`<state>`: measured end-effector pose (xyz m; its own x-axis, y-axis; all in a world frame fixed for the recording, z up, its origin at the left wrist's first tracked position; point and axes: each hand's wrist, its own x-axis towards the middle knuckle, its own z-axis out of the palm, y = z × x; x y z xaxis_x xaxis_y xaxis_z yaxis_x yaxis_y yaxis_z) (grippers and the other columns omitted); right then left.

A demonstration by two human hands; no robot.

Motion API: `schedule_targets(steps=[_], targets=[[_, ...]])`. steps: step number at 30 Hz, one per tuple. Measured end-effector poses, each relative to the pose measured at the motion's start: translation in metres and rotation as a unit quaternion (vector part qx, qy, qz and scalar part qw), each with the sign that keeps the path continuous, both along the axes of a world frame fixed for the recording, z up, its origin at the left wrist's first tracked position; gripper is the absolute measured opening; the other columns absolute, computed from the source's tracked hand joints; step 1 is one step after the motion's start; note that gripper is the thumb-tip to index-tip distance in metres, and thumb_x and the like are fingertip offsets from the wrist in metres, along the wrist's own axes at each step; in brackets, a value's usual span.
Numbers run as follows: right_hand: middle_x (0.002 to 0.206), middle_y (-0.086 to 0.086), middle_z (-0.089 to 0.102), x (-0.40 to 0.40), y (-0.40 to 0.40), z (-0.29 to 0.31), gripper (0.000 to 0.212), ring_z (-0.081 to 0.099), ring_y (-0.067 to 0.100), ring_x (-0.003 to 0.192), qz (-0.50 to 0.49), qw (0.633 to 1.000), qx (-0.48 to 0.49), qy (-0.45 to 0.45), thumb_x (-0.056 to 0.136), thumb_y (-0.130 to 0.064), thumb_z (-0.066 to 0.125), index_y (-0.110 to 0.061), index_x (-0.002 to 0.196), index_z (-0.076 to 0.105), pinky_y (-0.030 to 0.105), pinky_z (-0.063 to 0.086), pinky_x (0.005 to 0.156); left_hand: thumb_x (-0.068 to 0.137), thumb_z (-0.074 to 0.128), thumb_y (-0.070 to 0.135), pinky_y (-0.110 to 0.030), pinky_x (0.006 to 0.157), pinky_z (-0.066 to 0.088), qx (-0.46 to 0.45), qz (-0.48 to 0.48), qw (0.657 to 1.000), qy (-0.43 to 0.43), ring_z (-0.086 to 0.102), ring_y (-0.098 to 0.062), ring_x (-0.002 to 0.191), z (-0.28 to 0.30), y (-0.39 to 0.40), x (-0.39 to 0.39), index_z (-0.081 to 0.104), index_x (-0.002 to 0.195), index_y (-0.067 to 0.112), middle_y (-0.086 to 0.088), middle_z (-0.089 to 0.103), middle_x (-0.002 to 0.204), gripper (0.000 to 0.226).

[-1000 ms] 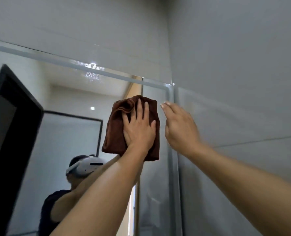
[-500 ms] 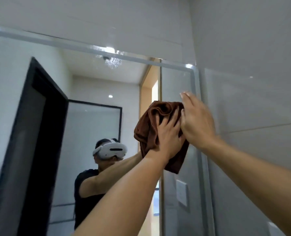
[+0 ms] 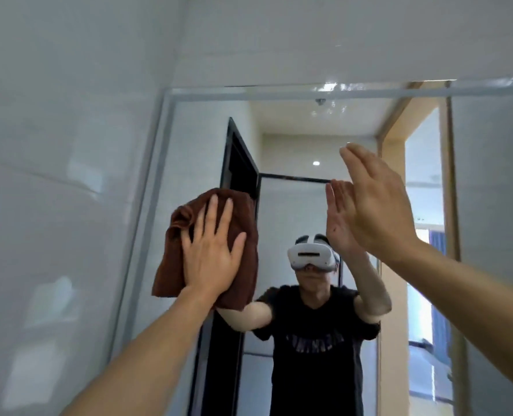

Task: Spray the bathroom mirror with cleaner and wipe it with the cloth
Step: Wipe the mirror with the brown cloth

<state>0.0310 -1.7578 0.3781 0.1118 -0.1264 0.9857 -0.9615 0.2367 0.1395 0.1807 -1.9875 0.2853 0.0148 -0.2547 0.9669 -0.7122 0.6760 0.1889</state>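
Left hand [image 3: 210, 253] lies flat, fingers spread, pressing the cloth [image 3: 189, 235] against the mirror [image 3: 294, 139] near its left edge; a second ago cloth and hand were up by the right edge, so the wipe has crossed the upper glass leftward. Right hand [image 3: 378, 205] is open and empty, held edge-on close to the glass; contact can't be told. Probably the lower glass remains. Count: two hands, one cloth, one mirror, no spray bottle in view.
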Motion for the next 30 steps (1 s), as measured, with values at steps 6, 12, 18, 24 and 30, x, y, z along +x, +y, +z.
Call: schedule_targets(steps=[6, 12, 18, 24, 30], targets=[[0.152, 0.009, 0.048, 0.035, -0.042, -0.013, 0.046, 0.047, 0.027, 0.137, 0.017, 0.999, 0.004, 0.046, 0.102, -0.014, 0.05, -0.009, 0.148, 0.048, 0.042, 0.037, 0.112, 0.101, 0.021, 0.054, -0.054, 0.117, 0.027, 0.063, 0.028, 0.996, 0.048, 0.03, -0.03, 0.148, -0.034, -0.055, 0.065, 0.025, 0.158, 0.021, -0.009, 0.023, 0.165, 0.066], [0.148, 0.006, 0.053, 0.033, -0.038, -0.038, 0.045, 0.05, 0.023, 0.134, 0.009, 0.997, 0.034, 0.066, 0.1, -0.012, 0.053, -0.01, 0.145, 0.052, 0.038, 0.038, 0.11, 0.102, 0.026, 0.05, -0.058, 0.118, 0.023, 0.103, 0.006, 0.987, 0.119, 0.021, -0.029, 0.152, -0.034, -0.011, 0.017, 0.02, 0.16, 0.02, -0.009, 0.02, 0.166, 0.065], [0.142, 0.004, 0.056, -0.01, 0.018, -0.081, 0.042, 0.054, 0.02, 0.127, 0.014, 0.993, 0.116, 0.004, 0.101, -0.019, 0.049, -0.011, 0.143, 0.053, 0.038, 0.047, 0.106, 0.1, 0.029, 0.05, -0.054, 0.117, 0.022, 0.059, -0.12, 0.99, 0.052, 0.022, -0.023, 0.152, -0.026, 0.112, -0.103, 0.018, 0.16, 0.023, -0.002, 0.013, 0.168, 0.067], [0.135, -0.005, 0.059, -0.085, 0.099, -0.124, 0.039, 0.052, -0.003, 0.117, 0.121, 0.968, 0.032, -0.218, 0.108, -0.024, 0.035, -0.017, 0.143, 0.053, 0.004, 0.037, 0.1, 0.099, 0.027, 0.024, -0.042, 0.125, 0.002, 0.101, -0.432, 0.896, -0.001, 0.015, -0.007, 0.152, -0.004, 0.246, -0.198, 0.017, 0.159, 0.032, 0.011, 0.013, 0.167, 0.061], [0.154, -0.005, 0.04, -0.159, 0.142, -0.147, 0.053, 0.042, 0.009, 0.137, 0.073, 0.942, -0.053, -0.323, 0.106, -0.026, 0.045, -0.027, 0.157, 0.03, 0.026, 0.038, 0.111, 0.087, 0.036, 0.032, -0.041, 0.124, 0.02, 0.279, -0.645, 0.711, -0.03, 0.029, -0.017, 0.147, 0.019, 0.324, -0.242, 0.043, 0.149, 0.036, 0.007, 0.04, 0.157, 0.063]])
